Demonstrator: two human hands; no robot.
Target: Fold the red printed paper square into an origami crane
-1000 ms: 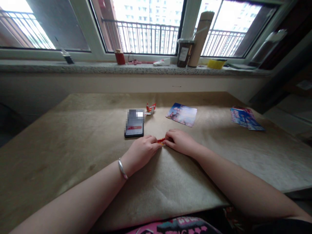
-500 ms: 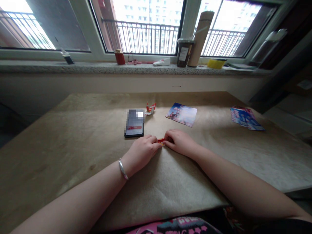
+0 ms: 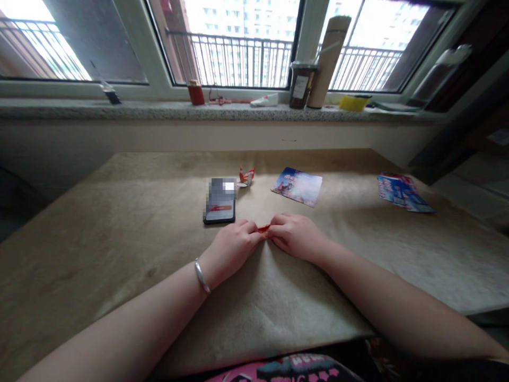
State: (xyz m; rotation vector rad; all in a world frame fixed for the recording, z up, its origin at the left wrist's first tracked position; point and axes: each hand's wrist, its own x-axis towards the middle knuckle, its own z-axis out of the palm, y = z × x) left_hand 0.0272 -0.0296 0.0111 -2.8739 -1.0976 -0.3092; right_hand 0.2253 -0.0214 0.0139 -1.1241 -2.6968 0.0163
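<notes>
Between my hands, low over the table, is a small strip of folded red paper (image 3: 263, 229), mostly covered by my fingers. My left hand (image 3: 235, 243) pinches its left end, with a silver bangle on that wrist. At the right end my right hand (image 3: 296, 236) is closed on the same paper, its fingertips pressed down. Just beyond my left hand lies a phone (image 3: 221, 204) with its screen up, partly pixelated. A folded red and white paper piece (image 3: 247, 176) stands beside the phone's top right corner.
A blue and pink printed sheet (image 3: 298, 185) lies past my right hand on the table (image 3: 131, 233). Several similar sheets (image 3: 403, 193) overlap at the right. Along the windowsill (image 3: 159, 110) stand a dark lidded cup (image 3: 300, 87), a tall tube (image 3: 329, 63) and yellow tape (image 3: 353, 103).
My right hand's fingers have shifted from a raised, curled pinch to lying flatter along the paper. My left hand stays nearly where it was.
</notes>
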